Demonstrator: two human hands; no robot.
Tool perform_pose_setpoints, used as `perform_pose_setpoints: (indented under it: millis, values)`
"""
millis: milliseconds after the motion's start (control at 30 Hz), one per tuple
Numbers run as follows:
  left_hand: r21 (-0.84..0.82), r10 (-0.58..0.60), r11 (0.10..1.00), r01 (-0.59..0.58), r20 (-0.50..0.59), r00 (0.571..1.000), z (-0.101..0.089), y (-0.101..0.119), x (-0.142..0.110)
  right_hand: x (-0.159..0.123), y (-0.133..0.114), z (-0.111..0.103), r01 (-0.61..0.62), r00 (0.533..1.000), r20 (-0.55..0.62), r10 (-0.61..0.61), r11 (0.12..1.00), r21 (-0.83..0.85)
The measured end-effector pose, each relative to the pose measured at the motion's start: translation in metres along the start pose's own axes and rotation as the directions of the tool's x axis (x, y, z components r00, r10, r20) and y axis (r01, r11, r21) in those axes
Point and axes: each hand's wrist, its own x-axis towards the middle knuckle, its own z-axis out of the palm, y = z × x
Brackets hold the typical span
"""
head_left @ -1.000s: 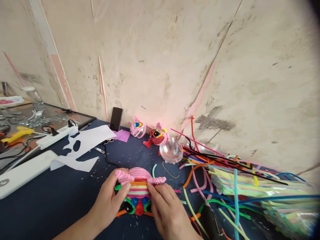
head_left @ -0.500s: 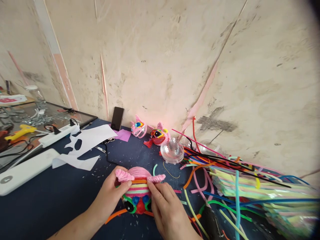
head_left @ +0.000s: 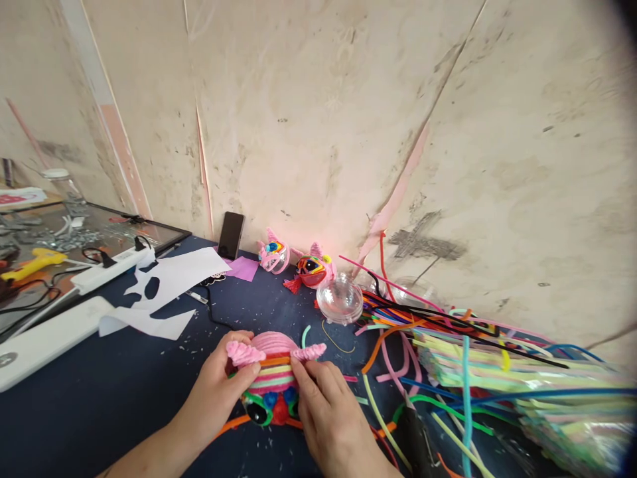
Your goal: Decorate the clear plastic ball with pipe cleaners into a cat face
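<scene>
Between my two hands is a round pipe-cleaner animal figure [head_left: 273,380], striped pink, orange, yellow and red, with pink coiled ears, black eyes ringed in green and a red nose. My left hand [head_left: 221,385] grips its left side, the thumb at the base of the left ear [head_left: 245,354]. On the other side my right hand [head_left: 326,408] is closed around it, fingertips at the base of the right ear [head_left: 309,352]. Part of the figure's right eye is covered by my right fingers. An orange pipe cleaner [head_left: 233,425] sticks out below.
Two similar figures [head_left: 273,255] [head_left: 315,267] sit by the wall, beside a clear plastic half-sphere [head_left: 340,300]. Pipe cleaners [head_left: 448,358] cover the right side, with a black glue gun [head_left: 418,441] among them. Cut paper [head_left: 174,279], a phone [head_left: 231,235] and a power strip [head_left: 112,269] lie left.
The camera view has shifted slightly. Both hands keep the same hold on the figure, with hardly any movement.
</scene>
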Motion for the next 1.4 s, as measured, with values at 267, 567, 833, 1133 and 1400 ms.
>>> perform_pose_setpoints:
  millis: [267, 567, 833, 1133, 1400]
  values:
    - [-0.090, -0.012, 0.996, 0.016, 0.047, 0.999, 0.002, 0.001, -0.001, -0.002, 0.001, 0.003, -0.016, 1.000, -0.019, 0.017, 0.999, 0.047]
    - [-0.361, -0.129, 0.922, 0.141, 0.059, 0.990, 0.007, -0.001, -0.005, -0.006, 0.004, 0.008, -0.011, 1.000, -0.026, 0.013, 0.995, 0.094]
    - [-0.435, -0.143, 0.884, 0.170, 0.093, 0.985, 0.005, -0.001, -0.005, -0.011, 0.006, 0.017, -0.046, 0.996, -0.066, 0.056, 0.989, 0.142]
    - [-0.324, -0.123, 0.936, 0.136, 0.060, 0.991, 0.004, 0.004, -0.008, -0.008, 0.003, 0.004, -0.082, 0.997, 0.023, 0.079, 0.968, 0.237]
    - [-0.223, -0.029, 0.974, 0.047, 0.087, 0.996, 0.000, -0.003, -0.009, -0.006, 0.000, 0.001, 0.019, 0.994, -0.108, -0.002, 0.986, 0.163]
